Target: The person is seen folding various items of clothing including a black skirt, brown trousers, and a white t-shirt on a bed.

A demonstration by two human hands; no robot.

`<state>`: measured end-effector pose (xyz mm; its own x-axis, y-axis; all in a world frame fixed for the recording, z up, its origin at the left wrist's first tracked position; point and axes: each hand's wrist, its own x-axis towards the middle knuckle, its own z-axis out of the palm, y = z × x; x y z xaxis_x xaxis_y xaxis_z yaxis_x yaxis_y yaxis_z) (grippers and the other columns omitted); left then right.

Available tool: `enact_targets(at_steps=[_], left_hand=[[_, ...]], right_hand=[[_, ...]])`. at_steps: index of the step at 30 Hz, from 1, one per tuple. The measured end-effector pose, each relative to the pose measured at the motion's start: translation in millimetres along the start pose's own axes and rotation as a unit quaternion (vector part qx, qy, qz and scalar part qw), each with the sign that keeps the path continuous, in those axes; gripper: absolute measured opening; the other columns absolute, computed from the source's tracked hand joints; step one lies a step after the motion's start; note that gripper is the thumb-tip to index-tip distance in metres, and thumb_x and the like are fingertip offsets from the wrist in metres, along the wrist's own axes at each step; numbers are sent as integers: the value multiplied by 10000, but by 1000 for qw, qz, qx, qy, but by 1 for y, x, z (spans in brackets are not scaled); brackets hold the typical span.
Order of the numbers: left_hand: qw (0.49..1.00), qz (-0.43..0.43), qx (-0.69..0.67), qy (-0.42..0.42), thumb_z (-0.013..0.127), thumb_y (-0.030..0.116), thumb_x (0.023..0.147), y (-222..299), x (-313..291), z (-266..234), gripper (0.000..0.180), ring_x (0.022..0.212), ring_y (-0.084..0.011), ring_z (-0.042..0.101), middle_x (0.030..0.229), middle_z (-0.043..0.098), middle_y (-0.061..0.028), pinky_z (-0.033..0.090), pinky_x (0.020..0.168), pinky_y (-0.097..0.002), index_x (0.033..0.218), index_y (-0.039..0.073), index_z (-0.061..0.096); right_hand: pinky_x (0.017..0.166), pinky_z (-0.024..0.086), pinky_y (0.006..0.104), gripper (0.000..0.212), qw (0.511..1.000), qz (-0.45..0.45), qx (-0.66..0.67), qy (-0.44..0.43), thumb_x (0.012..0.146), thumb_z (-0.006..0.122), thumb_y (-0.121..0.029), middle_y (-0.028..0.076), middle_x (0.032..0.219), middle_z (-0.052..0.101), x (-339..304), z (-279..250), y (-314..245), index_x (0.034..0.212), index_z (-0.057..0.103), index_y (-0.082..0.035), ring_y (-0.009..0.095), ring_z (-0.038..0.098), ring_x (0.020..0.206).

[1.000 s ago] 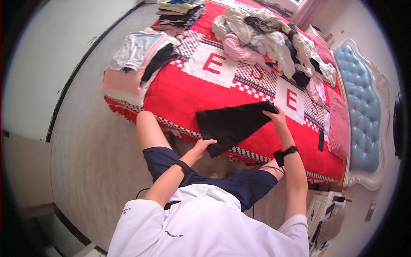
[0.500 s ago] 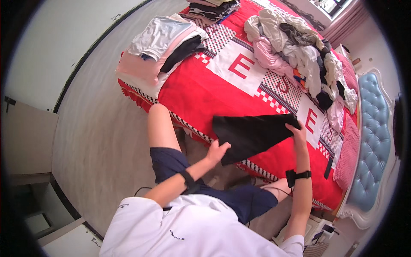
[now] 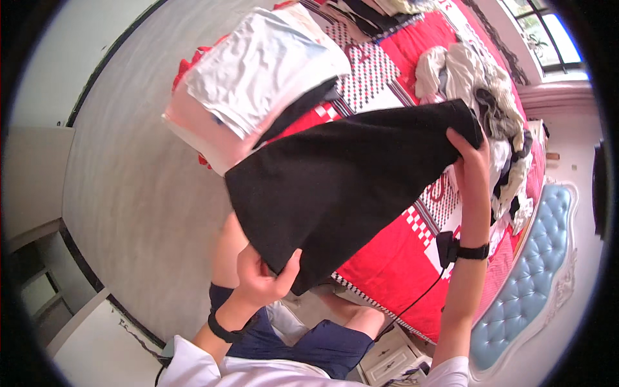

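A black garment [image 3: 335,187], folded flat into a long shape that widens to the left, is held up above the bed's near edge. Its exact kind does not show. My left hand [image 3: 267,277] grips its lower left edge, thumb on top and fingers underneath. At the narrower far right end, my right hand [image 3: 471,155] pinches the corner, its other fingers behind the cloth. Beyond the garment's left end lies a stack of folded clothes [image 3: 264,71], white on top with pink and black below; the garment partly overlaps it in view.
The bed has a red patterned cover [image 3: 380,264]. A loose heap of clothes [image 3: 496,116] lies at the right, and another folded stack [image 3: 367,19] at the far side. A blue tufted headboard [image 3: 532,277] borders the right. A white nightstand [image 3: 387,358] stands near my right arm.
Both hands have lifted the black garment from low over the bed's edge, nearer to me. My left hand has moved left and down, the right hand slightly up. The view has shifted.
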<state>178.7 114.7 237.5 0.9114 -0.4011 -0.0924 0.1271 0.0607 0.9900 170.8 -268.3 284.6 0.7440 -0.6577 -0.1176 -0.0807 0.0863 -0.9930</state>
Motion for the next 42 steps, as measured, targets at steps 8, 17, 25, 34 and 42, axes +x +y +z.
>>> enact_targets(at_steps=[8,17,25,34,42], left_hand=[[988,85,73,108,786,-29,805,16,118,-68,267,897,-155,666,1019,704,-97,521,780,-289,1037,-37,654],[906,-376,-154,121,770,212,899,-85,215,-106,385,1010,-130,577,1111,635,-75,477,856,-294,1169,0,596],[903,51,397,158,700,290,922,-11,279,-99,569,1262,-346,481,1375,500,-195,385,1050,-481,1327,-28,457],[769,33,637,31,556,632,901,-96,306,-64,946,1502,-497,63,1649,105,-222,164,1049,-806,1584,76,210],[730,71,679,44,479,610,967,-117,300,-73,877,1501,-498,48,1658,41,-199,179,1073,-778,1606,121,130]], right_hand=[[874,525,290,343,991,-47,23,-127,854,775,-44,73,1070,711,182,187,-10,1172,659,11,167,667,959],[1134,343,452,885,864,-181,-468,51,815,801,-256,336,1378,455,240,258,147,1427,301,141,450,452,1292],[1156,186,650,709,796,-280,-516,-147,880,704,-355,237,1540,350,148,324,103,1486,423,-114,480,266,1446],[1146,122,706,769,790,-245,-551,-113,870,604,-580,226,1578,316,165,314,167,1480,464,-132,491,204,1471],[1162,308,490,566,900,-240,-362,-32,915,681,-263,232,1483,430,148,234,166,1402,499,-38,408,378,1404]])
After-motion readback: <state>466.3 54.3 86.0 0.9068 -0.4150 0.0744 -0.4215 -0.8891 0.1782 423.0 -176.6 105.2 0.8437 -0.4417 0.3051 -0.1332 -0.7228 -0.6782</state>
